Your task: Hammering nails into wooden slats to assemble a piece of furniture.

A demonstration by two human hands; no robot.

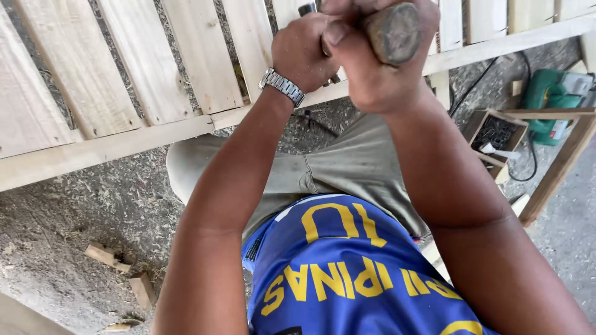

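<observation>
My right hand point(372, 68) is clenched around a thick round wooden handle point(394, 31), whose worn butt end points at the camera. Just left of it, my left hand point(301, 49), with a metal wristwatch point(282, 85), is closed in a fist around a dark metal tool point(307, 8); its ends show above and below the fist. What kind of tool it is stays hidden. Both hands are raised over a frame of pale wooden slats point(205, 56) nailed to a long cross rail point(124, 146), above my knees.
A small open wooden box of dark nails point(496, 131) sits at the right, with a green power tool point(552, 99) and its black cable point(481, 77) behind. Wood offcuts point(108, 255) lie on the sawdust-covered ground at lower left. A wooden bar point(559, 167) leans at far right.
</observation>
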